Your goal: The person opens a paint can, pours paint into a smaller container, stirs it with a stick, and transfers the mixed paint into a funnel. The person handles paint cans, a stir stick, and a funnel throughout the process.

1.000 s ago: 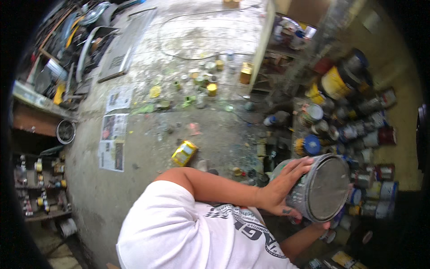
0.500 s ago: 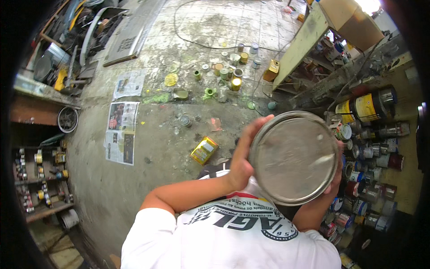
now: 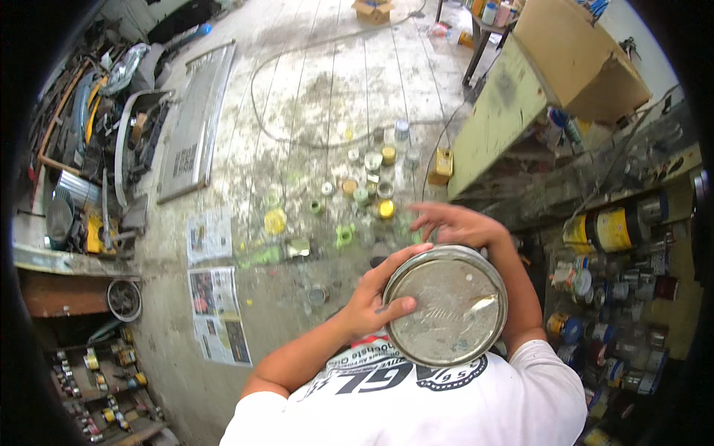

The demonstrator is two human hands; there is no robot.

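Observation:
My left hand (image 3: pixel 370 299) grips a large round metal can (image 3: pixel 446 308) at its left side. The thumb lies on the can's flat, dull silver end and the fingers wrap around the rim. That end faces up and shows scuffs and a shiny patch near its right edge; the can's side is hidden. Just beyond the can's far rim my right hand (image 3: pixel 457 223) is off it, fingers apart and pointing left, slightly blurred, with nothing seen in them. The can is held up in front of my white shirt (image 3: pixel 439 409).
Several small paint tins (image 3: pixel 373 160) stand on the stained floor ahead. Newspaper sheets (image 3: pixel 217 305) lie to the left. Shelved cans (image 3: pixel 613 230) line the right, beside a pale green cabinet (image 3: pixel 494 111). A hose (image 3: pixel 256 97) loops across the floor. A flat panel (image 3: pixel 197 126) lies far left.
Both hands were on the can; now my right hand has let go and moved beyond its far rim. The can has shifted left and slightly down. The view has tilted further ahead.

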